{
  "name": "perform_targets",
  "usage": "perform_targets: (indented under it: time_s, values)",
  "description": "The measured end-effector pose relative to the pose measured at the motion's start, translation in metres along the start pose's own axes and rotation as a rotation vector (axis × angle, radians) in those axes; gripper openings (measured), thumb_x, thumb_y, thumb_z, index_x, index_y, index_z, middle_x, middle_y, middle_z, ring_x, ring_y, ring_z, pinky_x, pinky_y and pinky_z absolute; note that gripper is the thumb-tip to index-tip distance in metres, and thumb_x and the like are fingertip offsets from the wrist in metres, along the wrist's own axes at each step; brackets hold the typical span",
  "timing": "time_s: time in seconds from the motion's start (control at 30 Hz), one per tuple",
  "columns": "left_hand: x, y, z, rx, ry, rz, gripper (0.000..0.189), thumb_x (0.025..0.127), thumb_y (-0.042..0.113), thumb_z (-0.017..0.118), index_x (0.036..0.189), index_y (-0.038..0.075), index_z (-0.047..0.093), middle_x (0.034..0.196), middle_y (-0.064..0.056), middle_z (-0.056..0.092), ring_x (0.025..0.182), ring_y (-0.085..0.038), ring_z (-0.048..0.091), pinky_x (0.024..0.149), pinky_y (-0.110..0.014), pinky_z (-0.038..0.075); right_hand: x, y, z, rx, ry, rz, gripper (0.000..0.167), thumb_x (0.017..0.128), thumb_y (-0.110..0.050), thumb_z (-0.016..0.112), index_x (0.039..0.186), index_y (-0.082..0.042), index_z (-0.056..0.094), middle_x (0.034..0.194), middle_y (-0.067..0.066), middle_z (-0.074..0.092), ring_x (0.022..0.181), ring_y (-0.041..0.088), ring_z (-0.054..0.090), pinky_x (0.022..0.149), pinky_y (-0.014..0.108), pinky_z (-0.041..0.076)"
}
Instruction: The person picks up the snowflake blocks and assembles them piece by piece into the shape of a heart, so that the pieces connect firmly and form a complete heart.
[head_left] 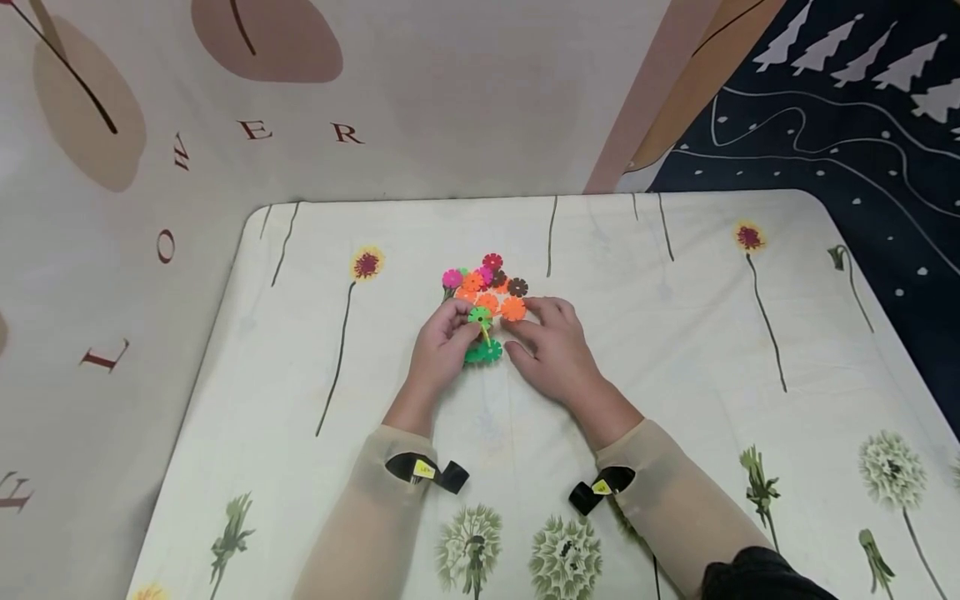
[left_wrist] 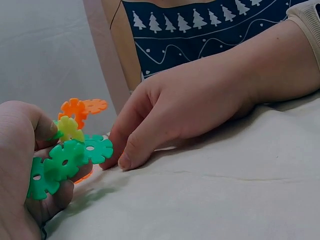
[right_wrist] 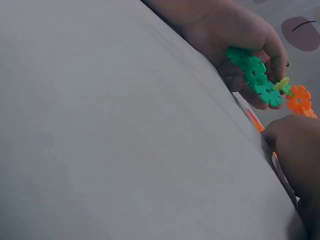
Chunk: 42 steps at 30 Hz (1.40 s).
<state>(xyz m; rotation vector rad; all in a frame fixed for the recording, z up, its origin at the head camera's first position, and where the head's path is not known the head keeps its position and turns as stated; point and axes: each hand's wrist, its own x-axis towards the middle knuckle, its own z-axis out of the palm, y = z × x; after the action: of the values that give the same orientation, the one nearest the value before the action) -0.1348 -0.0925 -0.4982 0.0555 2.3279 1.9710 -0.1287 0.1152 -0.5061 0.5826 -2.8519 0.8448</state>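
In the head view we see the left hand (head_left: 444, 343) near the middle of the frame, its fingers pinching a small joined piece of flower-shaped discs: a light green disc (head_left: 480, 316) on top, darker green discs (head_left: 490, 351) below. The left wrist view shows us three darker green discs in a row at lower left, with a yellow disc (left_wrist: 70, 129) just above them. Right of centre, the right hand (head_left: 551, 346) rests on the desk (head_left: 675, 375), thumb and fingers apart, beside an orange disc (head_left: 513, 308); we cannot tell whether they touch it. Just above both hands lie more discs, among them a magenta disc (head_left: 452, 278) and a dark brown disc (head_left: 517, 287).
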Motion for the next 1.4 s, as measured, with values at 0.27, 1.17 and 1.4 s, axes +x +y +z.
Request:
perform_targets:
  time_s: [0.27, 1.17, 1.4]
  values:
    - [-0.0007, 0.0019, -0.0009, 0.009, 0.014, -0.003, 0.012, 0.103, 0.011, 0.058, 0.113, 0.007, 0.064, 0.097, -0.013, 0.069, 0.089, -0.026, 0.062, 0.084, -0.035, 0.055, 0.0012, 0.0008, 0.0005, 0.035, 0.028, -0.005, 0.033, 0.099, -0.024, 0.073, 0.128, -0.009, 0.076, 0.147, 0.018, 0.059, 0.138, 0.041, 0.045, 0.116, 0.057, 0.037]
    - [0.0006, -0.0015, 0.0, -0.004, 0.008, -0.012, 0.006, 0.105, 0.01, 0.053, 0.106, 0.008, 0.058, 0.102, -0.013, 0.073, 0.095, -0.024, 0.068, 0.083, -0.035, 0.053, 0.0009, -0.0026, 0.0046, 0.726, 0.573, 0.022, 0.029, 0.09, 0.012, 0.079, 0.117, 0.012, 0.071, 0.097, 0.02, 0.076, 0.084, 0.016, 0.07, 0.074, 0.02, 0.059]
    - [0.0003, -0.0011, -0.001, 0.012, -0.06, 0.027, 0.013, 0.106, 0.011, 0.052, 0.116, 0.008, 0.06, 0.106, -0.011, 0.074, 0.095, -0.026, 0.064, 0.088, -0.038, 0.053, 0.0017, -0.0029, 0.005, 0.749, 0.543, -0.053, 0.017, 0.09, 0.011, 0.08, 0.106, 0.007, 0.076, 0.096, 0.019, 0.078, 0.083, 0.019, 0.073, 0.074, 0.021, 0.06]
